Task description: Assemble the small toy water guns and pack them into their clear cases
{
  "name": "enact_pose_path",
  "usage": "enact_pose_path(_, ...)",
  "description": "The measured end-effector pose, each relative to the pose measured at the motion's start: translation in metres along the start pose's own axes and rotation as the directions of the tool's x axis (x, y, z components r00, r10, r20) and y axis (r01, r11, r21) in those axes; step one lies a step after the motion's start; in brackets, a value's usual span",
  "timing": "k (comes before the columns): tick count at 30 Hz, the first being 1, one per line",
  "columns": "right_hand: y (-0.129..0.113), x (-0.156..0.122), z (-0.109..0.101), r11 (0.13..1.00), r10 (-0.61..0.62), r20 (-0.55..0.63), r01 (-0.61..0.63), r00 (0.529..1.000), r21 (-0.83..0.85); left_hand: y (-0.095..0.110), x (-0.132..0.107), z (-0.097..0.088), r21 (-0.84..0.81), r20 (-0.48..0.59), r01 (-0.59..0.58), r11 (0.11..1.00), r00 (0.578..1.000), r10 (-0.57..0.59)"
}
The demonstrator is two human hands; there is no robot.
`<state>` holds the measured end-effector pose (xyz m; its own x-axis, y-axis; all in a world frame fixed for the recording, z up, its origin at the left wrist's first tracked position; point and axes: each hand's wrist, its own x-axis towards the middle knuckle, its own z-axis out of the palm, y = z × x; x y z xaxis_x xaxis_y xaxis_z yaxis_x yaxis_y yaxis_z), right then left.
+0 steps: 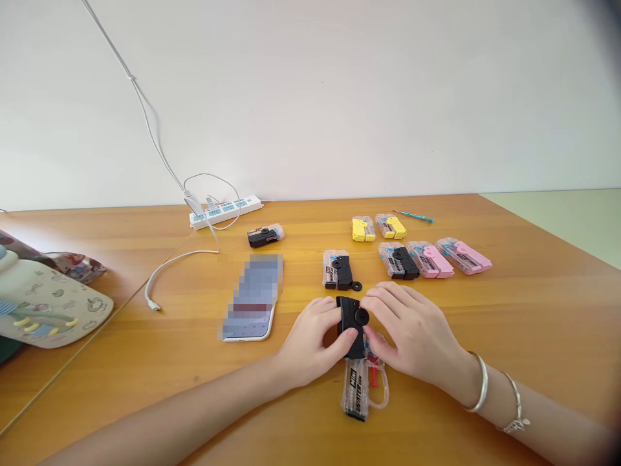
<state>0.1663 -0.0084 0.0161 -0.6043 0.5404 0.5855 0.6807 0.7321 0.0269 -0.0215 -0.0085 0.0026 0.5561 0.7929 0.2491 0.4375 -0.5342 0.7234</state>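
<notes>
My left hand (310, 340) and my right hand (407, 327) both grip a black plastic casing piece (352, 330) with a round black knob on it. It lies over a transparent mini water gun body (361, 395) marked "MINI WATER", with a red trigger part (373, 375) showing between the clear walls. The casing's lower end rests on the clear body. Just above my hands lies a similar clear-and-black toy gun (337, 270), and beside it sits a small black ring (358, 285).
Several more clear toy guns with black, yellow or pink parts lie across the wooden table (310, 223), with a teal-handled screwdriver (413, 216) behind them. A pixelated phone (252, 298), white power strip (226, 212), white cable (169, 272) and patterned fabric item (48, 304) lie left.
</notes>
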Motion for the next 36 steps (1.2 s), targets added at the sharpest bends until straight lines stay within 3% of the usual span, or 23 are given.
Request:
enact_pose_path(10, -0.001, -0.002, 0.002, 0.979, -0.131, 0.013, 0.131, 0.991, -0.159, 0.002, -0.001, 0.002, 0.089, 0.033, -0.039, 0.995, 0.999, 0.037)
enact_pose_path(21, 0.003, -0.003, 0.001, 0.994, 0.085, 0.063, -0.088, 0.994, 0.059, 0.002, 0.003, -0.002, -0.085, -0.009, 0.171, 0.982, 0.985, -0.173)
enact_pose_path(28, -0.006, -0.003, 0.001, 1.0, 0.025, 0.094, -0.027, 0.995, 0.017, 0.001, 0.001, 0.0, 0.073, 0.005, 0.087, 0.994, 0.996, -0.087)
enact_pose_path(36, -0.011, 0.0, 0.004, 0.988, -0.055, 0.054, 0.062, 0.997, -0.142, -0.002, 0.001, 0.001, 0.023, 0.006, 0.098, 0.995, 0.995, -0.098)
